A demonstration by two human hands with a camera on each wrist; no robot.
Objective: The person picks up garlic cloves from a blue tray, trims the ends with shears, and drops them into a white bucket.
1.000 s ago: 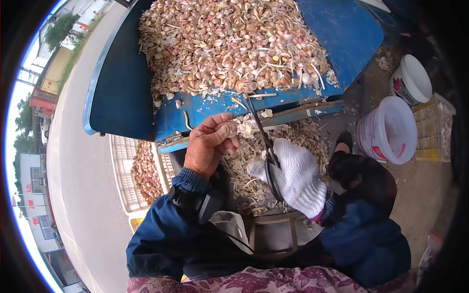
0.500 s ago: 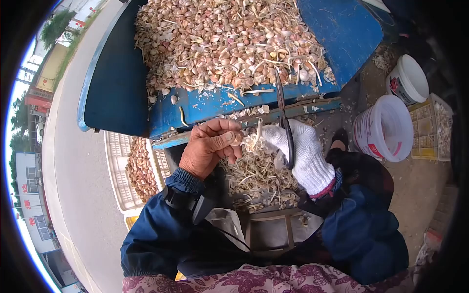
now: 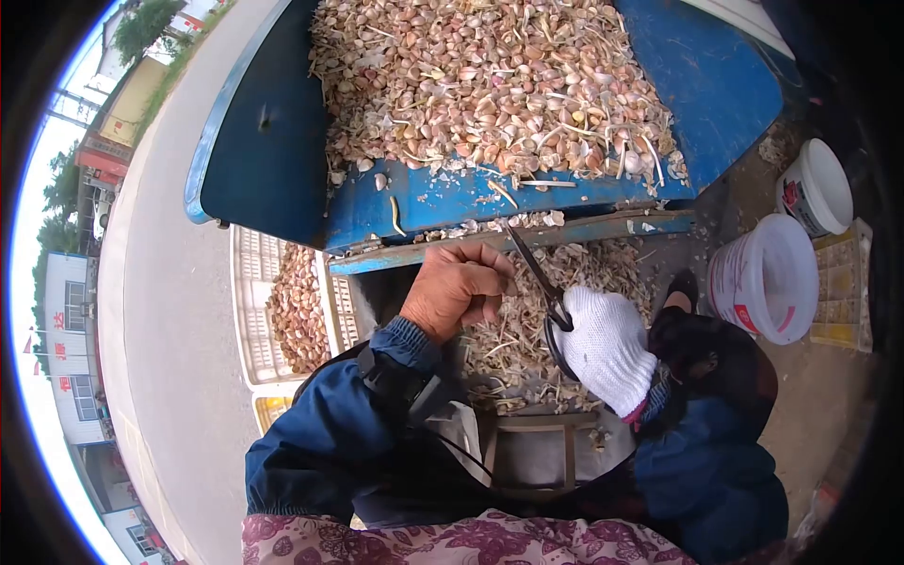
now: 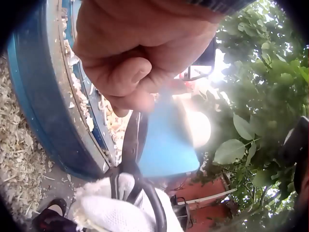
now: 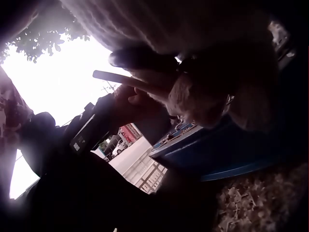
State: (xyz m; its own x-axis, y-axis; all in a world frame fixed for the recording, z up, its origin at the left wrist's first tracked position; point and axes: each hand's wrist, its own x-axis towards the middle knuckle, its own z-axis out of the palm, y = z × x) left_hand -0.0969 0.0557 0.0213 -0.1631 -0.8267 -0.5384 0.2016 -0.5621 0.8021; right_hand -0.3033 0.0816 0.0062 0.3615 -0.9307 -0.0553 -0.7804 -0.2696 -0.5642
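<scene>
My bare left hand (image 3: pixel 459 290) is over the front edge of the blue metal tray (image 3: pixel 363 218), fingers curled and thumb against them. A pale garlic clove (image 4: pixel 120 112) shows at its fingertips, mostly hidden. My right hand (image 3: pixel 607 344), in a white knit glove, grips dark scissors (image 3: pixel 535 266) by their handles, blades pointing up toward the tray edge. A pale stem (image 5: pixel 118 78) juts out by the gloved fingers in the right wrist view. A big pile of garlic cloves (image 3: pixel 490 94) with some dry stems covers the tray.
A heap of cut stems and husks (image 3: pixel 513 348) lies below the tray edge. A white plastic crate (image 3: pixel 256 311) of cloves (image 3: pixel 299 311) stands at left. Two white buckets (image 3: pixel 730 282) (image 3: pixel 796 193) and a yellow crate (image 3: pixel 841 282) stand at right. A road (image 3: pixel 179 311) runs along the left.
The hands have come apart: the garlic with its stem and husk is gone from the left fingertips. The gloved hand has moved down from them, and the scissors have swung to point up-left.
</scene>
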